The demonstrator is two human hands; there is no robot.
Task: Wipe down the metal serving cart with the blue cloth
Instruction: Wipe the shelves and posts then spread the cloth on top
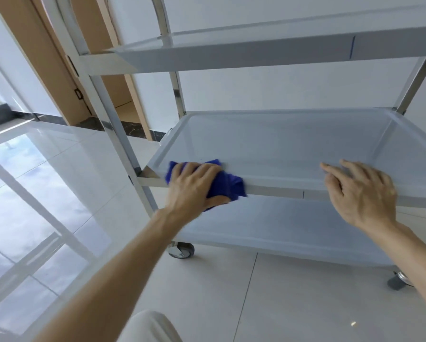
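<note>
The left hand (194,183) is curled over the bunched blue cloth (228,183), fingers lying across its top and the thumb tucked under its near side, so the cloth is pinched against the front lip of the middle shelf (281,149) close to that shelf's left front corner. The cloth shows on both sides of the hand: a small flap past the fingertips toward the corner, and a larger wad spilling to the right and hanging just over the shelf's front edge. It looks soft, light and limp, probably a microfibre rag, so it should fold around the raised rim and crumple wherever it is squeezed; a gathered handful in the palm, as here, seems the sensible hold, since a loose corner would likely drag and flap. The right hand (360,191) rests well apart along the same front edge, fingers loosely spread and reaching over the rim onto the shelf, holding nothing and seemingly steadying the metal serving cart (113,124). The cart itself looks rigid and smooth, with polished posts and shallow tray shelves whose surfaces would likely be slick under the cloth, and it stands on caster wheels (182,251), so I judge it could roll under a firm push unless braced. An upper shelf (231,51) sits above, a lower shelf (293,225) below, all on a glossy tiled floor (293,304).
</note>
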